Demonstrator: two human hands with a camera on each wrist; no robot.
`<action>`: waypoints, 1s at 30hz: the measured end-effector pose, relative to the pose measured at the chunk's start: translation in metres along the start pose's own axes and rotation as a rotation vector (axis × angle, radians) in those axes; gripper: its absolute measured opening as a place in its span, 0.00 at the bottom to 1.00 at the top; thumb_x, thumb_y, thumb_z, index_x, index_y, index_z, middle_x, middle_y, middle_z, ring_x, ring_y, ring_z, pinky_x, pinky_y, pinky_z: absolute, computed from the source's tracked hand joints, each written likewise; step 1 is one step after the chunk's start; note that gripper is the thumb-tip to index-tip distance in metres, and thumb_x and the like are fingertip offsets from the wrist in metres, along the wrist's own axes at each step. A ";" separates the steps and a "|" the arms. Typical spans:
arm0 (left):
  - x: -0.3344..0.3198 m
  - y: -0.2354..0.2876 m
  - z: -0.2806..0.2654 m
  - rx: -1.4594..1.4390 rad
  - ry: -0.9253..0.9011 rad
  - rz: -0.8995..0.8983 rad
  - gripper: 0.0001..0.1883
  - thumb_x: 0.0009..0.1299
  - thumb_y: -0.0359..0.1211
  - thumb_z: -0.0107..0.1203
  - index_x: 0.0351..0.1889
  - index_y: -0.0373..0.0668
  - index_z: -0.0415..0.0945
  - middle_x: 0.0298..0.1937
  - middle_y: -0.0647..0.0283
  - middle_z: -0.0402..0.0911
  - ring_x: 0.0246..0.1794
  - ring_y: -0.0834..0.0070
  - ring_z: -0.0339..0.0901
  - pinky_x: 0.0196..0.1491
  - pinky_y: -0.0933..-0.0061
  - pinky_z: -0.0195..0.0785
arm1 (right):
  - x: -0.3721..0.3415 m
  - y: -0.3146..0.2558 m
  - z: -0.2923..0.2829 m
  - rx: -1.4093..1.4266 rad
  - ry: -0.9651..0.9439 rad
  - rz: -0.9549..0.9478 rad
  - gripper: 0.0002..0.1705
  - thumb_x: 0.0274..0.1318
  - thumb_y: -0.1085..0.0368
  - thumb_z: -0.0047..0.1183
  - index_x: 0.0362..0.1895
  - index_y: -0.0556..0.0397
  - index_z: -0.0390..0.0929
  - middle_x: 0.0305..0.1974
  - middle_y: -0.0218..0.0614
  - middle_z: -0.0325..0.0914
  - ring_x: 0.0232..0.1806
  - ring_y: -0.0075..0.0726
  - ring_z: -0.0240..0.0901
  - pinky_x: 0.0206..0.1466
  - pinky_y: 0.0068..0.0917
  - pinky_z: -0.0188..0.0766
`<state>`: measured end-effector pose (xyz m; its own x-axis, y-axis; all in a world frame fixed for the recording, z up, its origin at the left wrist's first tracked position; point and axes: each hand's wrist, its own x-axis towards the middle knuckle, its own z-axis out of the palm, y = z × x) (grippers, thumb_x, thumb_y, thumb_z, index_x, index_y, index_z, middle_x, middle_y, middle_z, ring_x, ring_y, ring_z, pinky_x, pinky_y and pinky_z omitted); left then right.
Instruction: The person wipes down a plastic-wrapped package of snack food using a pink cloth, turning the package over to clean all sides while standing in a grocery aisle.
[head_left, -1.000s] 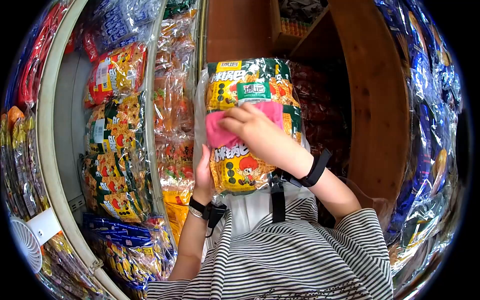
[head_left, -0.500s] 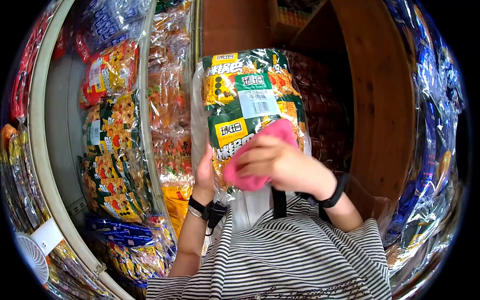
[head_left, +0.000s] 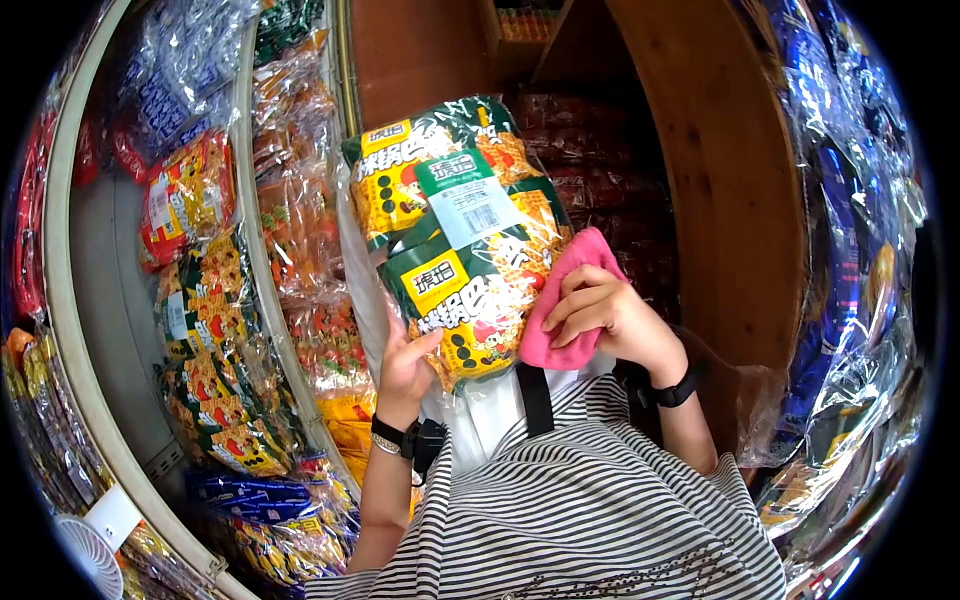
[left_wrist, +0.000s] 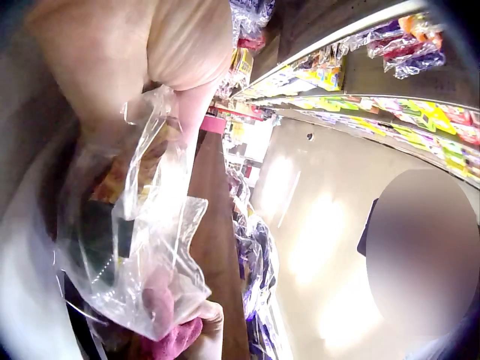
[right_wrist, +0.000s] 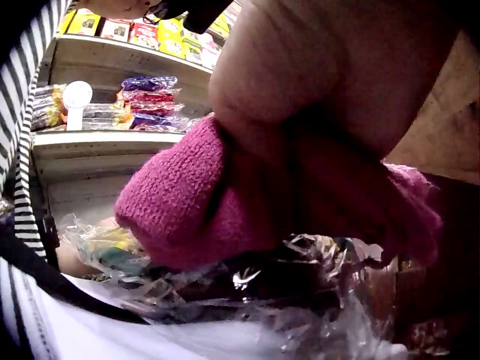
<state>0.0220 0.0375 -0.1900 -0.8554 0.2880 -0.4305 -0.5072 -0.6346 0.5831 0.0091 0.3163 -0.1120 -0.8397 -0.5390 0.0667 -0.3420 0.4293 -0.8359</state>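
A large clear plastic pack of green and yellow snack bags [head_left: 450,280], with a white barcode label, is tilted in front of the striped shirt. My left hand [head_left: 405,365] grips its lower left edge, the thumb on the front and the fingers hidden behind. In the left wrist view the loose clear wrap [left_wrist: 161,232] crumples below that hand. My right hand [head_left: 615,325] holds a pink cloth [head_left: 590,262] bunched under its fingers, at the pack's lower right side. The right wrist view shows the knitted cloth [right_wrist: 180,202] hanging close over the shiny wrap.
On the left, a pale shelf edge [head_left: 70,200] fronts stacked snack packs [head_left: 215,400] and a red pack [head_left: 190,195]. A small white fan [head_left: 90,550] is at lower left. Brown wooden boards [head_left: 735,200] stand to the right, with blue wrapped packs [head_left: 840,270] beyond.
The pink cloth has moved from across the pack's middle, down and right to its lower side. The pack now tilts left, and the left thumb has come onto its front.
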 end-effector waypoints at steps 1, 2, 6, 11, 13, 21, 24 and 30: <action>0.001 -0.003 -0.006 -0.022 0.050 -0.008 0.45 0.61 0.15 0.48 0.77 0.47 0.41 0.67 0.57 0.67 0.66 0.62 0.67 0.68 0.60 0.60 | 0.000 -0.001 0.003 0.022 0.062 -0.018 0.12 0.26 0.78 0.57 0.24 0.54 0.81 0.37 0.29 0.83 0.46 0.42 0.72 0.52 0.33 0.72; 0.001 -0.003 -0.007 -0.045 0.101 -0.016 0.44 0.62 0.15 0.48 0.76 0.46 0.43 0.66 0.57 0.68 0.65 0.62 0.68 0.68 0.60 0.61 | 0.003 -0.005 0.009 0.021 0.058 -0.072 0.14 0.26 0.78 0.57 0.27 0.54 0.81 0.38 0.29 0.83 0.47 0.43 0.72 0.52 0.34 0.72; -0.005 -0.008 -0.007 -0.042 0.093 -0.002 0.43 0.63 0.17 0.50 0.76 0.45 0.44 0.65 0.54 0.69 0.63 0.61 0.71 0.65 0.60 0.65 | 0.012 -0.015 0.040 0.016 -0.063 -0.194 0.16 0.29 0.77 0.58 0.30 0.53 0.83 0.43 0.27 0.83 0.51 0.43 0.71 0.58 0.37 0.69; -0.009 -0.006 0.001 0.028 0.036 0.063 0.48 0.61 0.16 0.54 0.77 0.47 0.40 0.66 0.55 0.66 0.62 0.61 0.71 0.64 0.59 0.66 | -0.009 -0.002 0.023 0.019 -0.058 -0.115 0.13 0.27 0.76 0.57 0.26 0.52 0.82 0.40 0.28 0.82 0.50 0.42 0.71 0.57 0.37 0.69; -0.004 -0.007 0.000 0.107 0.017 0.029 0.52 0.59 0.13 0.55 0.77 0.48 0.38 0.66 0.56 0.66 0.62 0.62 0.71 0.63 0.60 0.68 | -0.023 0.005 0.007 0.005 -0.019 -0.032 0.14 0.25 0.78 0.56 0.25 0.53 0.82 0.38 0.29 0.83 0.49 0.42 0.72 0.56 0.36 0.69; 0.000 -0.008 -0.003 0.053 -0.043 0.030 0.51 0.54 0.11 0.53 0.76 0.47 0.44 0.67 0.57 0.67 0.67 0.61 0.66 0.67 0.57 0.63 | -0.053 0.077 0.017 -0.027 0.613 0.139 0.17 0.35 0.79 0.55 0.31 0.48 0.88 0.38 0.33 0.86 0.43 0.42 0.77 0.53 0.35 0.71; 0.000 -0.008 -0.013 0.052 -0.074 0.075 0.49 0.51 0.13 0.55 0.74 0.44 0.48 0.65 0.57 0.69 0.66 0.62 0.68 0.67 0.58 0.63 | -0.018 0.064 0.014 -0.103 0.791 0.318 0.22 0.34 0.81 0.53 0.36 0.50 0.88 0.40 0.39 0.85 0.46 0.45 0.78 0.53 0.34 0.71; -0.006 -0.017 -0.041 0.246 -0.126 -0.048 0.34 0.70 0.35 0.55 0.74 0.49 0.55 0.69 0.37 0.60 0.65 0.42 0.65 0.65 0.46 0.59 | 0.041 0.000 0.016 -0.048 0.155 -0.025 0.29 0.37 0.81 0.56 0.49 0.52 0.78 0.56 0.44 0.73 0.61 0.49 0.68 0.63 0.37 0.65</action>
<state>0.0402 0.0179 -0.2256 -0.8280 0.4107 -0.3818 -0.5450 -0.4293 0.7202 -0.0187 0.2828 -0.1179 -0.8841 -0.4337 0.1738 -0.3805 0.4527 -0.8064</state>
